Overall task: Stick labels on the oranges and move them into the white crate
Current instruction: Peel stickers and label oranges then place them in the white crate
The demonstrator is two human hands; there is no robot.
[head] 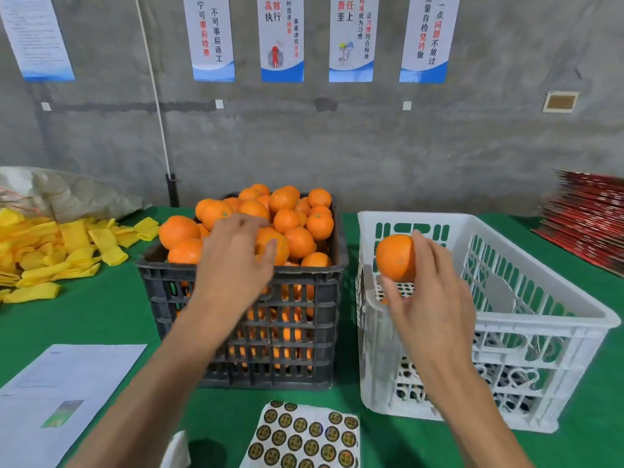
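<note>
here an orange [394, 256] sits pinched between thumb and fingers of the right hand [429, 298], above the white crate's [540, 319] near-left rim, at 3 o'clock from the black crate [243, 332]. whether it carries a label, i cannot tell. the left hand [233, 261] rests spread on the heaped oranges [287, 217]. next, probably: lower it in gently; sticker sheet [304, 437] waits at 6 o'clock.

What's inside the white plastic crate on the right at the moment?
The white plastic crate shows mostly bare perforated floor and walls. The right hand holds one orange over its near-left corner, not yet in. The hand and near wall hide part of the floor.
</note>
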